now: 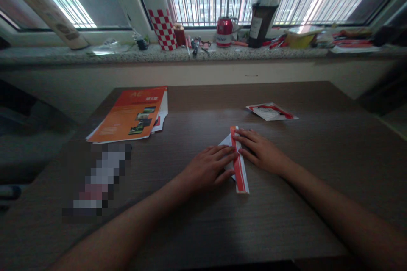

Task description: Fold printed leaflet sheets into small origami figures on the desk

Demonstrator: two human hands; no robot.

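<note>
A folded red-and-white paper (240, 169) lies on the brown wooden table (197, 220), near its middle. My left hand (208, 168) rests flat on the paper's left side, fingers stretched toward the red strip. Pressing down from the right, my right hand (260, 150) lies with fingers extended onto the same strip. Both hands lie flat on the paper, gripping nothing.
Orange leaflets (132, 115) are stacked at the table's far left. Another folded red-and-white paper (271, 111) lies at the far right. A blurred-out object (100, 180) sits at the near left. The windowsill behind holds a checkered bottle (159, 12), a red can (224, 31) and clutter.
</note>
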